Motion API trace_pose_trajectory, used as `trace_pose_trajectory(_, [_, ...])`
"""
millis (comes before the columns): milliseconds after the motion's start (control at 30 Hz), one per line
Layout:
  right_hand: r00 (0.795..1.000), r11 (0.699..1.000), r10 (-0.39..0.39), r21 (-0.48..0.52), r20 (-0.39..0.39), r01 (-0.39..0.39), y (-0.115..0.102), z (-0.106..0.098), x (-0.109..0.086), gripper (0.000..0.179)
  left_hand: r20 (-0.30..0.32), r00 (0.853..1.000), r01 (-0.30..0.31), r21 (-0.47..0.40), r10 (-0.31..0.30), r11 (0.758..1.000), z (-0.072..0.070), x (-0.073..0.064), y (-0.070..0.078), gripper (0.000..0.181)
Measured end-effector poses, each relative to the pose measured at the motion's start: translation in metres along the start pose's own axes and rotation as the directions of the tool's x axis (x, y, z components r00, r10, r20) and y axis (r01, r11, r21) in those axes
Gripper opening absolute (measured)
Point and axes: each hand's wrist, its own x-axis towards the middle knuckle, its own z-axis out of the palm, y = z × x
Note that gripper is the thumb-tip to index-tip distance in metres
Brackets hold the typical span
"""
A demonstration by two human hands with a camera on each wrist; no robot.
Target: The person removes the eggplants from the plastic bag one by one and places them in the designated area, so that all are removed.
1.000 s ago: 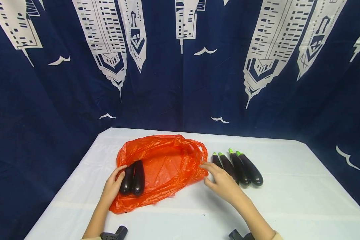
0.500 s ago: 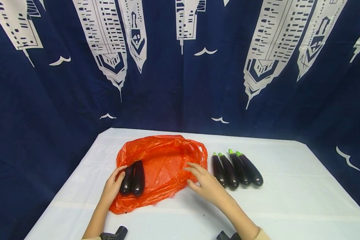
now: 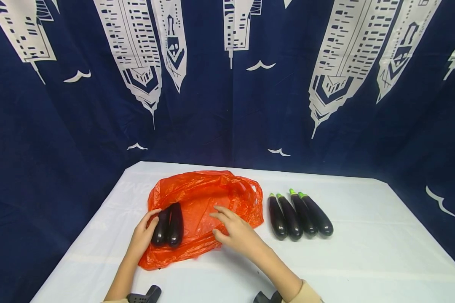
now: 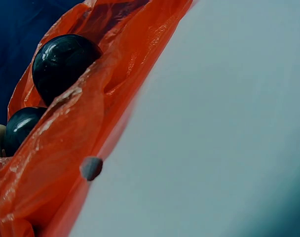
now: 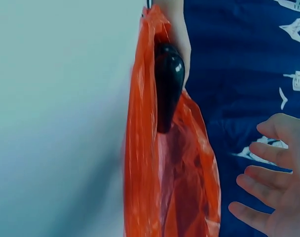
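Head view: left hand (image 3: 141, 232) against two bagged eggplants (image 3: 176, 227), grip unclear; right hand (image 3: 238, 233) empty, fingers spread. Brace the pair lightly; avoid dragging the red plastic bag (image 3: 191, 180).

1. White tabletop (image 3: 371, 240): its far corners look cut at a slant, and faint creases cross its cover.
2. Navy fabric backdrop (image 3: 208, 113): it hangs behind the tabletop and along both its sides.
3. Upside-down white skyscraper prints (image 3: 136, 46): high above the tabletop's far edge.
4. White gull prints (image 3: 260, 65): scattered between those towers and the tabletop, one beside its right edge.
5. Light: brighter on the tabletop, dimmer on the fabric left of it.
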Motion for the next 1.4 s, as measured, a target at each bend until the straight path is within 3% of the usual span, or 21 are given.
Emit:
trace_pose_trajectory(400, [0.999, 0.999, -0.025, 0.038, 0.034, 0.024, -0.021, 0.023, 0.019, 0.04, 0.005, 1.0, 0.009, 0.008, -0.009, 1.0, -0.001, 0.0, 0.002, 0.044])
trace_pose_trajectory(900, [0.995, 0.998, -0.063, 0.011, 0.081, 0.062, -0.039, 0.052, 0.04, 0.041, -0.007, 1.0, 0.009, 0.002, -0.009, 1.0, -0.001, 0.001, 0.001, 0.043])
trace_pose_trajectory(1400, [0.991, 0.999, -0.042, -0.027, 0.125, 0.046, -0.049, 0.084, 0.054, 0.048, 0.0, 1.0, 0.012, 0.02, -0.012, 1.0, 0.0, 0.0, 0.0, 0.042])
